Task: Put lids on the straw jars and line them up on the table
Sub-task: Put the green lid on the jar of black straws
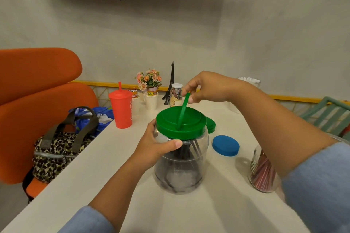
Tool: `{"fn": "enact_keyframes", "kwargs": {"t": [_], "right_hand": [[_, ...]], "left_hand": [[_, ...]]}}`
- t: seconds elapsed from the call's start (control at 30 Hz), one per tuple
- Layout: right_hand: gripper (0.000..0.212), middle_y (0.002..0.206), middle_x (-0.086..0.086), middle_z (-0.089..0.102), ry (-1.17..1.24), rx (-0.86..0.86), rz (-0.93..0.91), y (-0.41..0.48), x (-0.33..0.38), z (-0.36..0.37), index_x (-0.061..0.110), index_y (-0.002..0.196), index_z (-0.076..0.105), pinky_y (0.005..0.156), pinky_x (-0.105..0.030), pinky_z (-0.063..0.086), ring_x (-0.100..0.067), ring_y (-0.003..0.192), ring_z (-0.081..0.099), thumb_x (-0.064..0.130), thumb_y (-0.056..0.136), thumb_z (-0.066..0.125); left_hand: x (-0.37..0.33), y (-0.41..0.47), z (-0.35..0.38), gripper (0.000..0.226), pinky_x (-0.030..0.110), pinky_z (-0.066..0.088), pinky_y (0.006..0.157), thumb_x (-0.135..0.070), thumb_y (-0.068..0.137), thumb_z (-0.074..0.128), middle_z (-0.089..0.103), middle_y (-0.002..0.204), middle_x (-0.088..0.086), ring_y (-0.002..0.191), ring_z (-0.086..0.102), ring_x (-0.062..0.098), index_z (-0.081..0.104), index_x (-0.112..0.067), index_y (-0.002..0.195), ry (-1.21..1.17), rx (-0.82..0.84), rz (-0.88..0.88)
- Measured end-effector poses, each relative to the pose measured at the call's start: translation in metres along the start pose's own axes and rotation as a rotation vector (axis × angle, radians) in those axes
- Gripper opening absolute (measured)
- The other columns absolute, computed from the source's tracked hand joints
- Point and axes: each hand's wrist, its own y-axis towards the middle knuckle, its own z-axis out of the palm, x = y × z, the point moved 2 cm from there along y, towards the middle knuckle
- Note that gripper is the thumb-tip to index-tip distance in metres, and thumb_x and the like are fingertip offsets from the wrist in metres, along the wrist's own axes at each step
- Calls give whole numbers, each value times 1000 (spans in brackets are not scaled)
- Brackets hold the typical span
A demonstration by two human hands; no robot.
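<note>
A big clear jar (181, 168) of dark straws stands mid-table with a green lid (166, 125) on its mouth. My left hand (157, 147) grips the jar's shoulder just under the lid. My right hand (204, 89) pinches the top of the lid's green handle (183, 109), which stands raised. A blue lid (225, 145) lies flat on the table to the right. Behind the jar a second green lid (211, 124) peeks out. A smaller open jar of red straws (262, 172) stands at the right, partly hidden by my right forearm.
A red tumbler (122, 108) with straw, paper cups (151, 100), flowers (149, 79), an Eiffel tower figure (170, 85) and a small jar (176, 94) stand at the back of the white table (217, 213). A leopard bag (56, 153) rests on the orange chair at left.
</note>
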Motion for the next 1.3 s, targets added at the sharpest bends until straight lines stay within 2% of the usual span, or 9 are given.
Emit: {"fn": "enact_keyframes", "kwargs": {"t": [0.1,0.27,0.4,0.63,0.77,0.9,1.03,1.17,1.3], "right_hand": [[27,77,13,53,-88,-96,-37,3,3,3,14,103,70,60,-15,35,-3,73,49,27,78,72],[31,85,-7,66,-102,-166,-37,8,6,10,7,92,70,66,-27,42,-16,76,55,34,76,73],[32,79,-5,62,-128,-183,-23,7,7,10,8,88,69,59,-26,37,-16,74,52,38,76,72],[35,74,0,59,-236,-241,5,8,10,13,11,83,66,57,-26,34,-17,72,51,46,77,69],[31,72,2,58,-285,-274,19,9,12,16,17,74,60,56,-25,34,-18,73,52,48,77,67],[29,80,-1,60,-240,-267,21,10,11,18,16,84,64,57,-25,35,-18,76,52,44,79,67],[32,111,-7,63,-49,-259,28,14,5,30,16,108,64,79,-29,43,-23,102,57,37,84,63],[38,135,-6,52,44,-210,33,16,0,41,21,127,54,85,-28,38,-24,119,49,36,92,52],[41,150,-1,36,117,-145,66,19,-3,49,28,139,41,101,-30,33,-23,135,35,33,98,40]], "left_hand": [[0,0,0,116,35,33,103,-56,36,72,36,146,-7,135,32,18,26,-33,140,0,0,2],[0,0,0,115,36,32,105,-55,38,74,35,146,-7,135,32,18,25,-34,140,-14,-6,1],[1,1,1,110,30,32,98,-49,44,76,35,146,-7,135,32,18,25,-33,140,-19,-6,2],[-1,0,1,108,36,33,105,-47,46,76,38,145,-6,135,33,18,26,-32,140,-13,-17,-2],[-2,-1,2,102,35,33,104,-41,50,74,38,144,-5,135,33,18,26,-30,140,-15,-26,4],[-1,0,2,101,32,33,101,-41,51,73,38,144,-5,135,33,18,26,-31,140,-17,-21,6],[-2,-1,3,100,30,32,98,-41,52,73,37,144,-6,135,32,18,26,-32,139,-25,-12,8],[-1,-1,2,103,30,33,97,-45,49,75,36,144,-7,135,32,18,26,-33,139,-29,-7,2],[0,0,3,106,29,33,98,-47,46,76,38,143,-7,134,33,17,27,-32,139,-28,-6,9]]}}
